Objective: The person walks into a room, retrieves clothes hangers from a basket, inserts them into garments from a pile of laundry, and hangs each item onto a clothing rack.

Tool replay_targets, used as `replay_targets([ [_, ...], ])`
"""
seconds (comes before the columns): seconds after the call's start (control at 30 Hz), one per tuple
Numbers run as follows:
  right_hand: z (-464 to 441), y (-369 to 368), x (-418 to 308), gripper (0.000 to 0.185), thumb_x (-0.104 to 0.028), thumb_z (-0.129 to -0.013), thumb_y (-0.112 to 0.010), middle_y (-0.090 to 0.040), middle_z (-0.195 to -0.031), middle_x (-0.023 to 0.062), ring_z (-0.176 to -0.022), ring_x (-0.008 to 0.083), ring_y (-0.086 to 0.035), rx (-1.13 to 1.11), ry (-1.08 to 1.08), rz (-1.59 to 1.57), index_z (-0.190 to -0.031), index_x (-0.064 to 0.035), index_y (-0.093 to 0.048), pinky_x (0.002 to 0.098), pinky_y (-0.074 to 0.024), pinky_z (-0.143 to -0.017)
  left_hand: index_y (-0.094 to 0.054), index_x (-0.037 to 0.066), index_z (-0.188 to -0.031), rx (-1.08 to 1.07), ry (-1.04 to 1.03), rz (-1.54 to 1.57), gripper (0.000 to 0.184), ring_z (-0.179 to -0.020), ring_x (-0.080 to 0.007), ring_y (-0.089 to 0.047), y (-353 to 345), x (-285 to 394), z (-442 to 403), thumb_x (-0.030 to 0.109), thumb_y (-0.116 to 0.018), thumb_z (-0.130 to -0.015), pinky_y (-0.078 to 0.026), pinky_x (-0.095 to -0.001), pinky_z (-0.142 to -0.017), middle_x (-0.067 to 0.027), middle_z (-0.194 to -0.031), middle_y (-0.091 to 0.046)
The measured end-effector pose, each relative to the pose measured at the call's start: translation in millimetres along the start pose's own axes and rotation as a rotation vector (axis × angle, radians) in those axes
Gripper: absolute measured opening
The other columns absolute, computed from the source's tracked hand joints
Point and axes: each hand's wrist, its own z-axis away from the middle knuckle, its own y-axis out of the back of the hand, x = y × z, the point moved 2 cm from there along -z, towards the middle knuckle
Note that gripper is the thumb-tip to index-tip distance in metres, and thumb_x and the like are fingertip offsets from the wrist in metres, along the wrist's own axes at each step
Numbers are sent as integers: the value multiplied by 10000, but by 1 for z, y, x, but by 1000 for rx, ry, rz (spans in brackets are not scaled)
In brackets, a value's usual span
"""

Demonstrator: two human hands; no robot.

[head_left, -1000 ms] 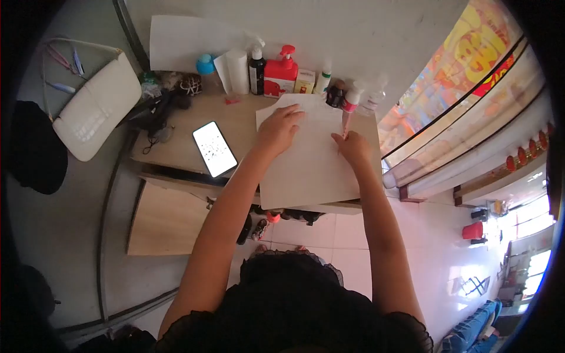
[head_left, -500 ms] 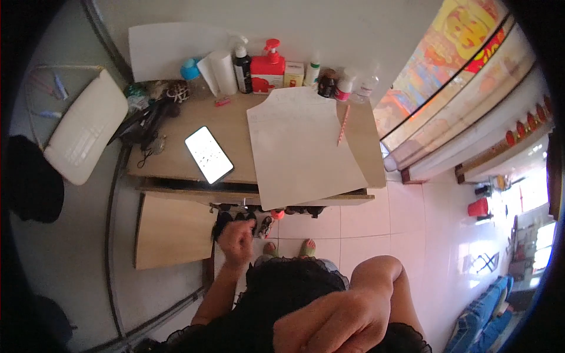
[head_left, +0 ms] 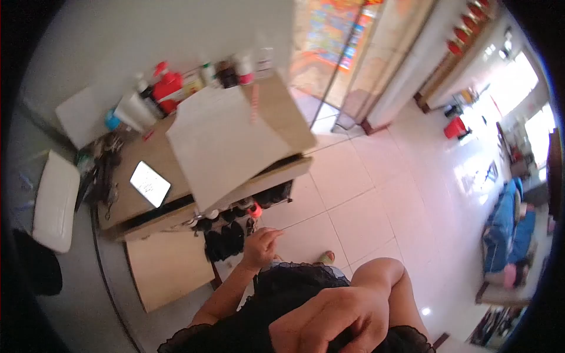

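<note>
My left hand (head_left: 260,247) is raised in front of the desk, below the drawer, with fingers loosely bent and partly stretched to the right. Nothing shows in it. Close to the camera, my right hand (head_left: 326,323) is held before my black top, its fingers curled under; what they hold, if anything, is hidden. On the wooden desk (head_left: 282,117) lies a large pale sheet of paper (head_left: 218,141), cut to shape, overhanging the front edge. A thin pink-and-white stick (head_left: 255,103) rests along its right side. Left of the sheet is a phone (head_left: 150,183) with a lit screen.
Along the wall stand a red pump bottle (head_left: 167,88), a paper roll (head_left: 135,112) and several small bottles. A drawer (head_left: 247,182) sits partly open, with shoes (head_left: 226,238) below. To the right are a curtain (head_left: 391,59), tiled floor (head_left: 353,176) and a blue sofa (head_left: 500,229).
The view has turned right, so the desk now appears tilted and farther left. My left hand has moved slightly right and its fingers have loosened. My right hand stays near my body.
</note>
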Motion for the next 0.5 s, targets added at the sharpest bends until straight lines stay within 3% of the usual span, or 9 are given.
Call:
replay_targets([
  [0.1,38,-24,-43,155,-88,-899,-571,-603,-1001,158,-872,269,-569,99,-31,-104,-997,27,-607,346,-443,-773,-658,87,-964,38,-60,-169,248,-764,-261,-624,-14,11,-4,-17,-562,-760,-518,-337,-655,-67,-866,-640],
  [0.17,56,-41,-71,149,-104,-901,-570,-597,-965,148,-861,273,-571,103,-55,-63,-963,25,-609,346,-451,-754,-659,97,-954,218,-89,-308,218,-808,-277,-611,-6,15,-7,-4,-571,-781,-499,-358,-718,-70,-881,-641],
  [0.3,92,-59,-96,152,-119,-903,-558,-591,-926,140,-852,279,-571,38,-104,-121,-921,23,-611,346,-460,-733,-649,99,-945,666,190,-704,142,-961,-284,-561,47,4,2,42,-592,-828,-438,-389,-839,-72,-1001,-625],
  [0.43,109,-62,-100,141,-114,-896,-565,-590,-917,136,-842,271,-567,-34,-149,-214,-905,20,-607,342,-458,-726,-622,100,-1045,781,285,-1061,193,-1032,-292,-528,136,-18,14,117,-620,-853,-391,-421,-904,-87,-1044,-611],
  [0.5,107,-62,-94,131,-110,-891,-576,-589,-914,134,-832,267,-564,-89,-114,-221,-897,18,-604,341,-456,-720,-566,68,-1160,731,447,-1106,353,-1105,-327,-489,174,-31,11,204,-653,-845,-364,-450,-949,-138,-1127,-575],
])
